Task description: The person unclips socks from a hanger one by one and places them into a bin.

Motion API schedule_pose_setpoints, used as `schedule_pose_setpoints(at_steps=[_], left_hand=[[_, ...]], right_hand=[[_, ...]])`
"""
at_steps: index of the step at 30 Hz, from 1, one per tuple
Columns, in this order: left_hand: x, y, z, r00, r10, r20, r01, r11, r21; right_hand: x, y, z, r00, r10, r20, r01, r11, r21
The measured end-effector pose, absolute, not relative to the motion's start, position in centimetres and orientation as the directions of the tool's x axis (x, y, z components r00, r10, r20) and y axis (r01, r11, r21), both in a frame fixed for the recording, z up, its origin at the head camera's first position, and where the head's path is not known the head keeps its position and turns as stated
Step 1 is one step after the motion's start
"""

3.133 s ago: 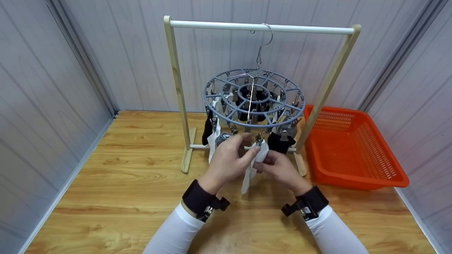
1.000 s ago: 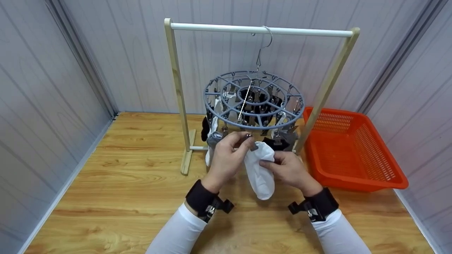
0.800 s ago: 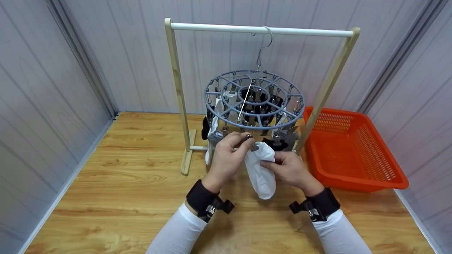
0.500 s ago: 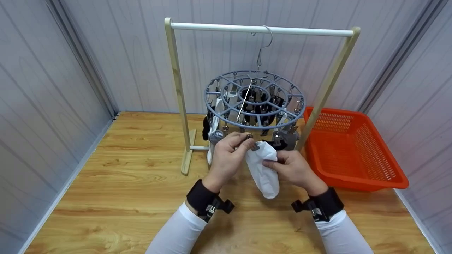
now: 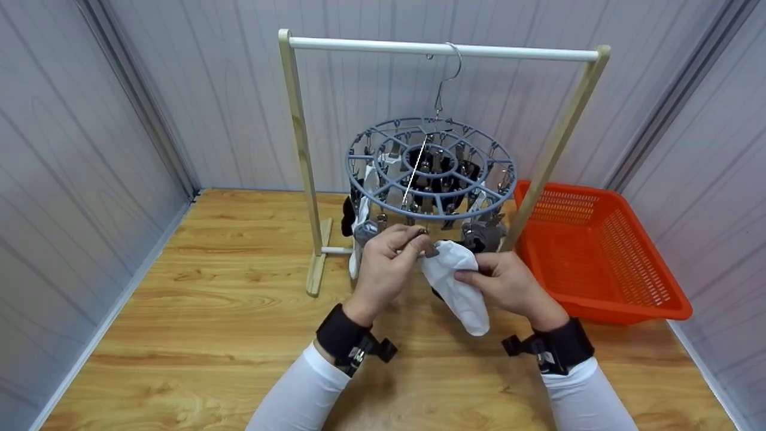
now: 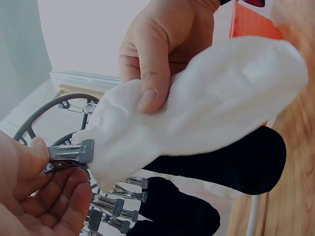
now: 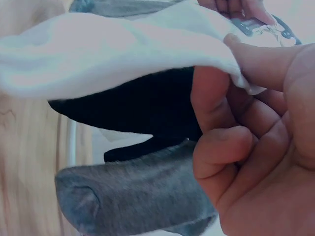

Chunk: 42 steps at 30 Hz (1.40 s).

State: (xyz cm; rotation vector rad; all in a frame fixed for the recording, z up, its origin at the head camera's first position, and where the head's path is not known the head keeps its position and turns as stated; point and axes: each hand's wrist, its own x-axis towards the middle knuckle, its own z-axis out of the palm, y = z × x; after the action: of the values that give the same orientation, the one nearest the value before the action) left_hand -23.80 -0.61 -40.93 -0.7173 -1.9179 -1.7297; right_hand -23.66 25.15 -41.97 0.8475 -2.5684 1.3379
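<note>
Left hand (image 5: 386, 266) pinches the clip (image 6: 69, 151); right hand (image 5: 508, 284) pinches the white sock (image 5: 458, 287). Risk: clip jaws likely biting the cuff; pulling sideways could snag it.

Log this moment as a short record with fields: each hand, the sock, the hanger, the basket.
left hand: pinches a metal clip of the hanger
right hand: pinches the white sock
white sock: its edge at the clip, body slanting down to the right
round clip hanger: hooked on the rack bar, dark socks clipped
orange basket: right of the rack
</note>
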Motion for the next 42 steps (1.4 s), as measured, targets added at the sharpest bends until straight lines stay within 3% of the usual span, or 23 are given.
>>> schedule_pose_setpoints(at_steps=[20,31,35,42], left_hand=[[-23.8,-0.4,-41.3,-0.761,0.081,0.644,0.648,0.150,0.747],[-22.9,0.1,-40.4,-0.782,0.136,0.609,0.622,0.240,0.745],[-22.4,-0.2,-39.7,-0.762,0.167,0.626,0.642,0.325,0.694],[-21.5,-0.8,-38.7,-0.672,0.158,0.723,0.673,0.536,0.509]], right_hand=[[-22.8,28.0,-39.9,-0.880,-0.382,0.283,-0.460,0.530,-0.712],[-22.3,30.3,-39.0,-0.877,-0.355,0.322,-0.474,0.534,-0.700],[-22.2,31.3,-38.7,-0.878,-0.325,0.351,-0.477,0.525,-0.705],[-22.1,32.9,-38.3,-0.903,-0.239,0.357,-0.429,0.542,-0.723]])
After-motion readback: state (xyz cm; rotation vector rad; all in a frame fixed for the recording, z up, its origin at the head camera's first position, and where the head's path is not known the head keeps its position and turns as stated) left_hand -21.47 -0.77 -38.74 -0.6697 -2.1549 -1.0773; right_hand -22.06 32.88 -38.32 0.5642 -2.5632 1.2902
